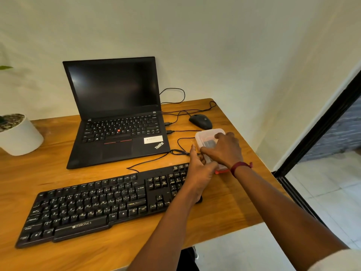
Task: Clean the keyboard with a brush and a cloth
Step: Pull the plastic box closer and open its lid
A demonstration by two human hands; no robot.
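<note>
Right hand (pixel 224 151) is clamping the box (pixel 198 142) from above; left hand (pixel 199 169) is gripping its near edge. Risk: lid (pixel 210 132) releasing suddenly, box skidding onto the keyboard (pixel 97 204).

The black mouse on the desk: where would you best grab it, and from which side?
Its two long sides, pinched from above with the palm over the domed back. The mouse lies flat on the table; its cable leaves the far end, and the plastic box sits close in front.
</note>
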